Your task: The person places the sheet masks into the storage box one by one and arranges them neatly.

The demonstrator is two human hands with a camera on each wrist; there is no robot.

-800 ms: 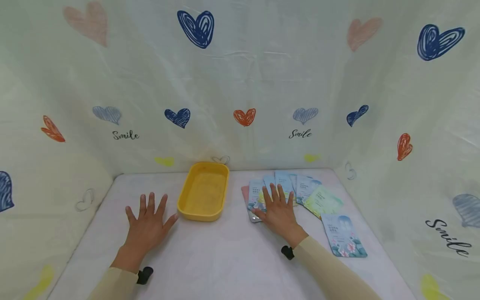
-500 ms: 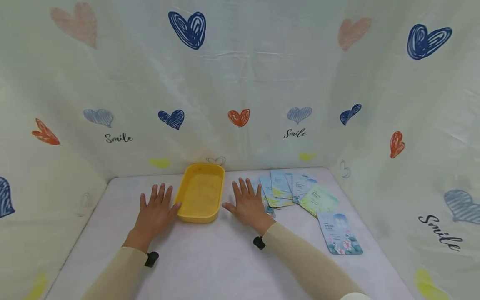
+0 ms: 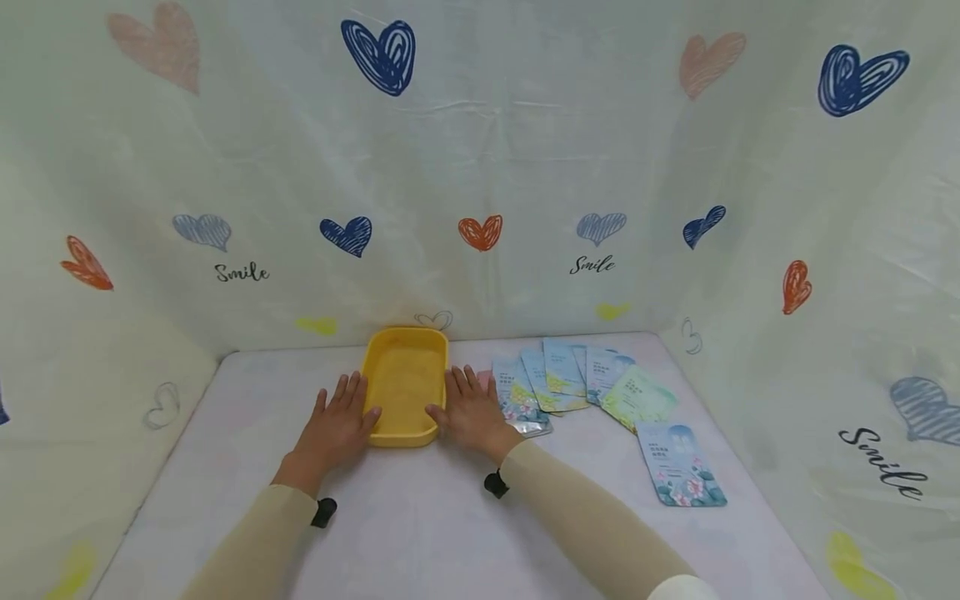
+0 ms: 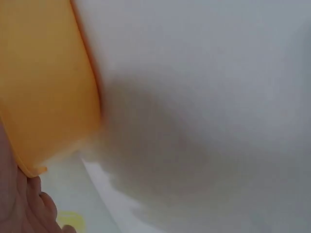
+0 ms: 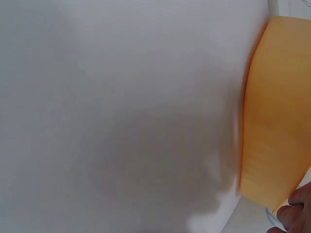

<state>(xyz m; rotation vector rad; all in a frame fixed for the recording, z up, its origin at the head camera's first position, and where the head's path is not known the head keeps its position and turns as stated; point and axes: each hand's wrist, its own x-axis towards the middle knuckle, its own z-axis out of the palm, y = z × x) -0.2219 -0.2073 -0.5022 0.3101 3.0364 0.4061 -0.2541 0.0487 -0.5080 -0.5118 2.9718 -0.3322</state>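
A yellow plastic tray (image 3: pixel 405 383) with raised walls sits near the back of the white table. My left hand (image 3: pixel 337 429) is at its left side, fingers extended along the wall and thumb at the rim. On the opposite side, my right hand (image 3: pixel 471 417) lies along the right wall, fingers mostly straight and thumb near the front corner. The left wrist view shows the tray's outer wall (image 4: pixel 43 82) with fingertips (image 4: pixel 46 204) by its rim. The same wall-and-fingers arrangement appears in the right wrist view, the tray's side (image 5: pixel 277 111) above the fingers (image 5: pixel 291 216).
Several flat printed sachets lie right of the tray: an overlapping blue group (image 3: pixel 517 392), a green one (image 3: pixel 640 398) and a blue floral one (image 3: pixel 681 464) nearer the front. A heart-patterned curtain (image 3: pixel 525 167) hangs behind and at both sides of the table (image 3: pixel 420 533).
My left hand has moved right, up to the tray. My right hand has moved left from over the sachets to the tray's right side, uncovering them. The head view has shifted slightly.
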